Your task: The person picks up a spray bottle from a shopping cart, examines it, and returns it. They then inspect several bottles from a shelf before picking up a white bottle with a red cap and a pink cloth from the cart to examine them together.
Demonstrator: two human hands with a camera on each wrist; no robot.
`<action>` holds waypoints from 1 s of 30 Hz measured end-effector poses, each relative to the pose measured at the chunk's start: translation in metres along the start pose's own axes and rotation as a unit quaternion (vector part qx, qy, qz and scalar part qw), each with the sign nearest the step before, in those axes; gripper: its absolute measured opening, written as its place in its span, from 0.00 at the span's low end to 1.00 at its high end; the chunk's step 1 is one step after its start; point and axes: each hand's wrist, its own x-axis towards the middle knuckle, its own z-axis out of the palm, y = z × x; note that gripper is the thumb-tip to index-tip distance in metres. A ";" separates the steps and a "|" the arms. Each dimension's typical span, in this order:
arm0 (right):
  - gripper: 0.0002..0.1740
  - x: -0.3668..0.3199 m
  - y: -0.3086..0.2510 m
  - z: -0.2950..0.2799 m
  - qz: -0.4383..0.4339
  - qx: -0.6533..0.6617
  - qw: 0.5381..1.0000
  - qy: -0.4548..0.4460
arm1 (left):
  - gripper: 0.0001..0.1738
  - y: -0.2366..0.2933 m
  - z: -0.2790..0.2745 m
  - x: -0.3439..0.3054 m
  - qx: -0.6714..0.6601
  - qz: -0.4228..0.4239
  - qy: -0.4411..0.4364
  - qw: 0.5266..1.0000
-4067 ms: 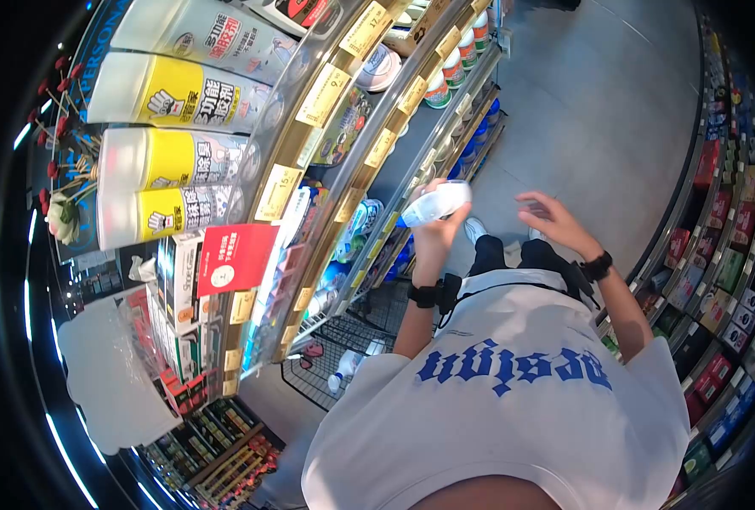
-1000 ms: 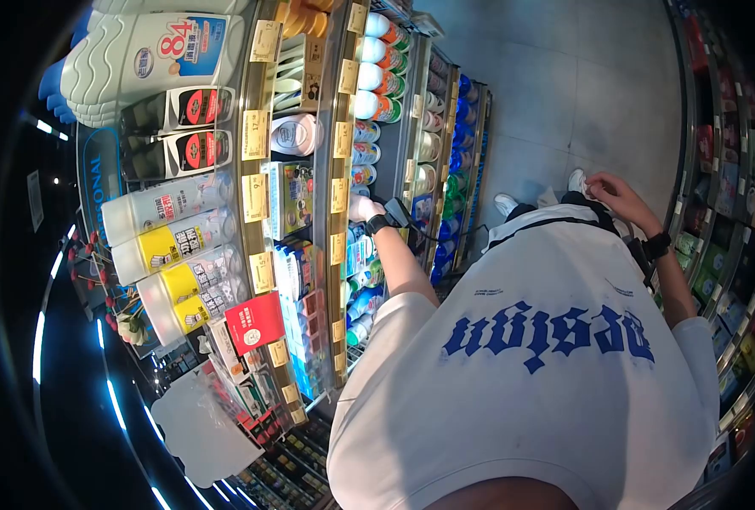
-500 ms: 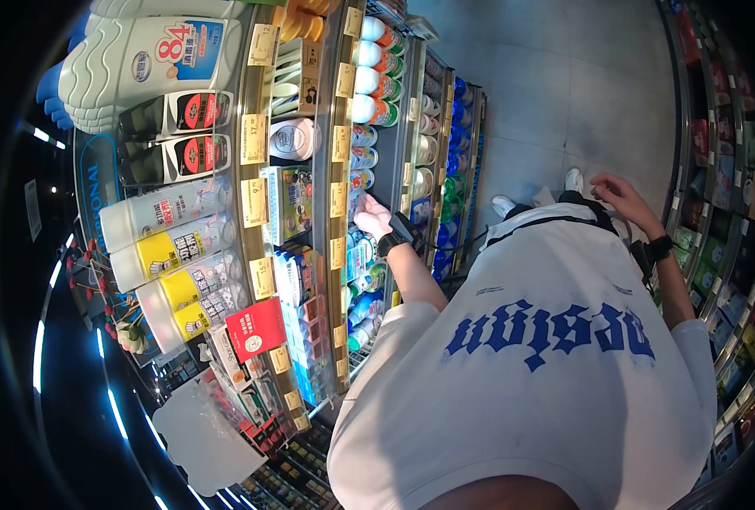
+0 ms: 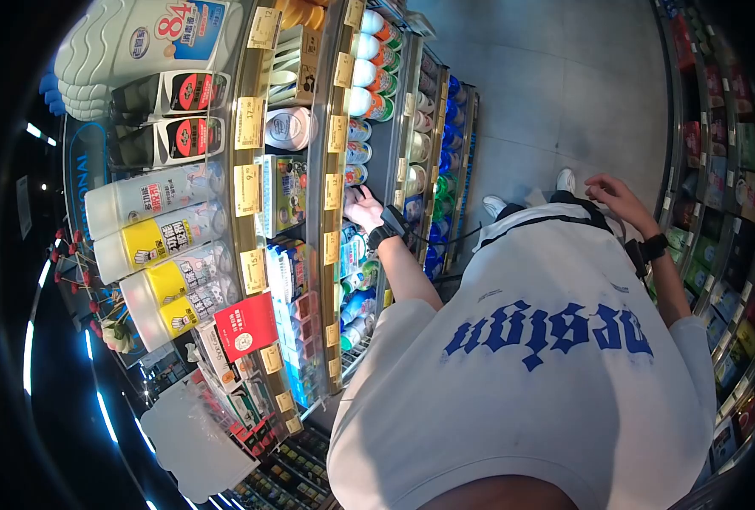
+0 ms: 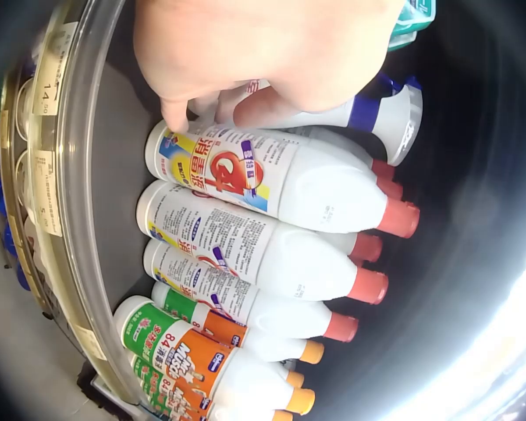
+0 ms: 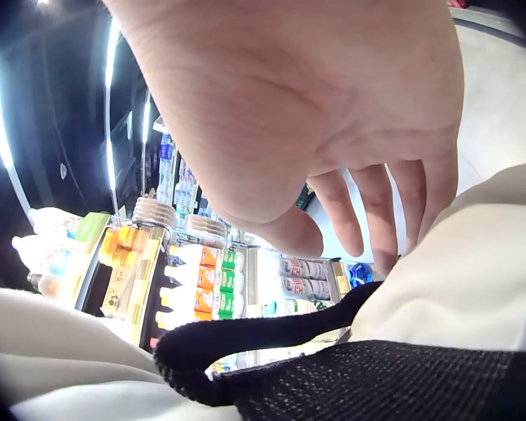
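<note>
My left hand [image 4: 363, 209] reaches into a shelf bay in the head view, palm partly showing and fingers spread. In the left wrist view this hand [image 5: 267, 53] is over a white spray bottle [image 5: 333, 116] with a blue collar; whether it touches that bottle is unclear. One fingertip is beside the base of a red-capped white bottle [image 5: 232, 171]. Lower lie orange-and-green labelled bottles [image 5: 188, 360]. My right hand [image 4: 620, 197] hangs near the waist, fingers loosely bent and nothing held; its palm [image 6: 316, 96] fills the upper right wrist view.
A shelf edge with price tags [image 4: 337, 136] runs beside my left forearm. Spray cans [image 4: 169, 238] and large jugs [image 4: 156, 38] stand on the nearer shelf. Grey floor [image 4: 556, 93] separates it from another stocked shelf [image 4: 735, 170] at right.
Earlier, my left hand held a white bottle out over the aisle; now it is in the shelf, with no bottle visible in the palm. Its fingers have spread lately. My right hand has lowered.
</note>
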 end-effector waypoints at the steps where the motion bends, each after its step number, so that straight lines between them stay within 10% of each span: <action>1: 0.17 -0.001 -0.002 0.001 0.002 -0.003 1.000 0.001 | 0.22 -0.001 -0.001 0.003 -0.002 -0.003 0.002 1.000; 11: 0.17 0.002 -0.017 0.016 0.021 -0.035 0.999 -0.008 | 0.11 -0.006 0.009 0.009 0.009 0.017 -0.010 1.000; 25: 0.16 0.014 -0.013 0.054 0.047 -0.039 0.998 -0.026 | 0.27 0.004 -0.026 0.036 -0.173 -0.015 -0.100 0.980; 30: 0.16 0.023 -0.002 0.059 0.019 -0.019 0.999 -0.039 | 0.21 0.010 -0.014 0.038 -0.246 -0.088 -0.002 0.965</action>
